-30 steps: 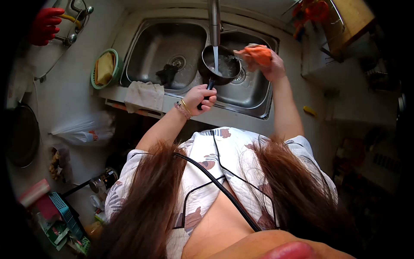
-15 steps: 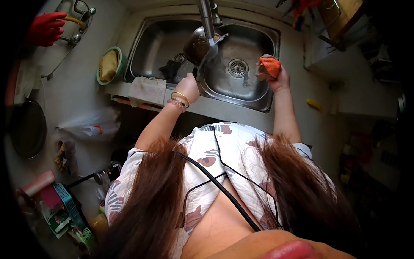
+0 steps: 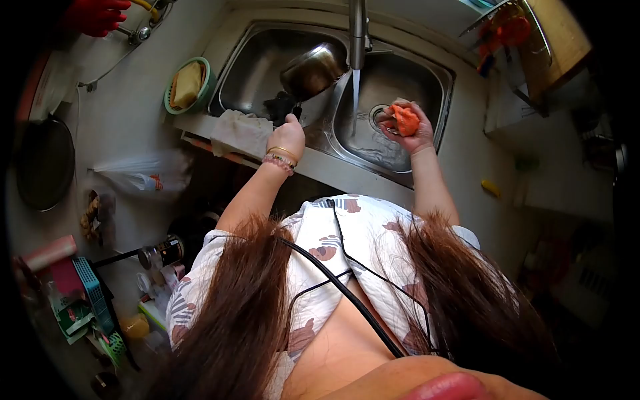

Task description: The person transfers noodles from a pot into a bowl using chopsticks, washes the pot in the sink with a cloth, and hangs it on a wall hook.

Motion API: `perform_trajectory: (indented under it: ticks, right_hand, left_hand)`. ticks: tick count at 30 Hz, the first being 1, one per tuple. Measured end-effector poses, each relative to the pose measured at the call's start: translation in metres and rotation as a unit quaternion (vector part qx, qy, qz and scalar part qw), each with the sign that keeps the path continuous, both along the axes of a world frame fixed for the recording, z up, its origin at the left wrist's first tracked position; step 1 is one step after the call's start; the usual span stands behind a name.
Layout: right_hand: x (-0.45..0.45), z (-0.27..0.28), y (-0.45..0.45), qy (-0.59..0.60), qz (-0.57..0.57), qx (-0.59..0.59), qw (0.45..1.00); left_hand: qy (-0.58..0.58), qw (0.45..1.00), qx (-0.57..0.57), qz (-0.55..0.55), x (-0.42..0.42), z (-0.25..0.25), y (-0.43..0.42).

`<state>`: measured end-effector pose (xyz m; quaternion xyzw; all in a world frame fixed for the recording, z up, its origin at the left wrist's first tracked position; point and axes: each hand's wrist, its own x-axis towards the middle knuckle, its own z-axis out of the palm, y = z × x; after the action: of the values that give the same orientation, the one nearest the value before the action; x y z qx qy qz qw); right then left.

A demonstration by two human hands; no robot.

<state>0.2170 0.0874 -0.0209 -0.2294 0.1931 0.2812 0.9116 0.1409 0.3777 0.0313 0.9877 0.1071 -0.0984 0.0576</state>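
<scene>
My left hand (image 3: 287,138) is closed round the dark handle of a metal saucepan (image 3: 312,72), which is tilted over the left basin near the divider. My right hand (image 3: 420,138) is over the right basin, its fingers curled about a crumpled orange cloth (image 3: 405,120). Between the two hands, water runs from the faucet (image 3: 357,37) straight into the right basin of the steel sink (image 3: 437,107). A black item (image 3: 279,105) lies in the left basin below the saucepan; its kind is unclear.
A whitish rag (image 3: 240,133) hangs over the sink's front edge. Left of it stands a green basket (image 3: 205,95) with a yellowish sponge (image 3: 189,85). Red gloves (image 3: 100,17) hang at the upper left. A small yellow object (image 3: 491,189) lies on the right counter.
The saucepan has left the water stream, where water was splashing off it, and moved left with my left hand. My right hand has brought the orange cloth inward over the right basin.
</scene>
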Motion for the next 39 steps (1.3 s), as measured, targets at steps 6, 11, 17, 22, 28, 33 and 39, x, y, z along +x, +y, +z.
perform_trajectory:
  ticks: [6, 11, 17, 22, 28, 33, 39]
  right_hand:
    - [0.033, -0.032, 0.074, -0.064, 0.084, -0.201, 0.974]
    - [0.058, -0.049, 0.115, -0.448, 0.221, -0.608, 0.618]
    - [0.043, -0.004, 0.122, -0.423, 0.217, -0.733, 0.487]
    - [0.064, -0.013, 0.104, -0.319, 0.081, -0.28, 0.902]
    - [0.048, 0.006, 0.108, -0.246, 0.082, -0.368, 0.893]
    - [0.045, 0.013, 0.103, -0.183, 0.075, -0.255, 0.947]
    - [0.042, -0.002, 0.106, -0.17, 0.076, -0.315, 0.931]
  left_hand:
    - [-0.002, 0.999, -0.007, 0.035, -0.011, -0.001, 0.033]
    - [-0.055, 0.972, -0.222, 0.045, -0.014, -0.025, 0.078]
    - [0.035, 0.674, -0.708, 0.208, -0.019, 0.007, 0.113]
    - [0.02, 0.669, -0.719, 0.188, -0.026, -0.002, 0.137]
    - [0.009, 0.665, -0.722, 0.193, -0.012, 0.001, 0.151]
    - [-0.038, 0.684, -0.699, 0.206, 0.016, -0.004, 0.171]
    - [-0.108, 0.707, -0.658, 0.236, 0.097, -0.003, 0.205]
